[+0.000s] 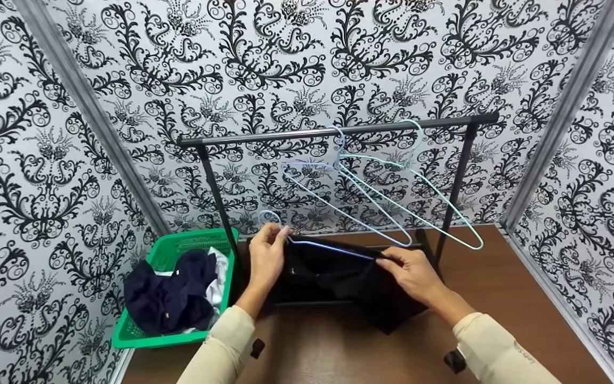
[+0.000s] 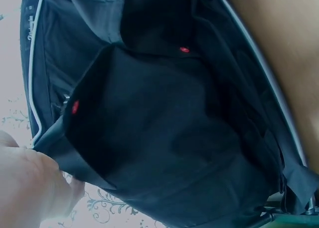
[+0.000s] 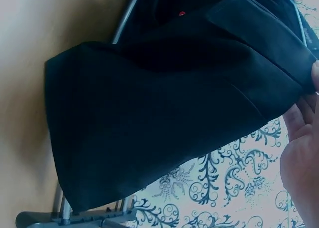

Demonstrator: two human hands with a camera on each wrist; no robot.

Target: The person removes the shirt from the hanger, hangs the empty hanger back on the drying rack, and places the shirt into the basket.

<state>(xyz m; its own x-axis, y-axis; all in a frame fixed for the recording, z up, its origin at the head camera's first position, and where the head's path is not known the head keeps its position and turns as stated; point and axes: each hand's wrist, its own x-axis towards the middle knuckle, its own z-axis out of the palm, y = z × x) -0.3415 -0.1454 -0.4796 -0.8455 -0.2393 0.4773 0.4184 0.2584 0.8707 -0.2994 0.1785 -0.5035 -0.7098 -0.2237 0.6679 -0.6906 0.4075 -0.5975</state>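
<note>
A black garment (image 1: 339, 277), with small red marks on its inside, is stretched between my two hands below the rack bar. A light blue wire hanger (image 1: 333, 249) runs along the garment's top edge, and its hook rises behind the left hand. My left hand (image 1: 267, 258) pinches the top left corner of the garment, together with the hanger there. The right hand (image 1: 416, 274) pinches the garment's top right corner, close to the hanger's other end. In the right wrist view the garment (image 3: 164, 103) hangs down from the right fingers.
A dark metal clothes rack (image 1: 285, 135) stands on the brown table (image 1: 499, 298). From its bar hang a blue hanger (image 1: 349, 208) and a mint-green hanger (image 1: 445, 200). At left, a green basket (image 1: 163, 341) holds dark navy clothing (image 1: 174, 293) and white cloth (image 1: 216, 282). Patterned walls enclose the table.
</note>
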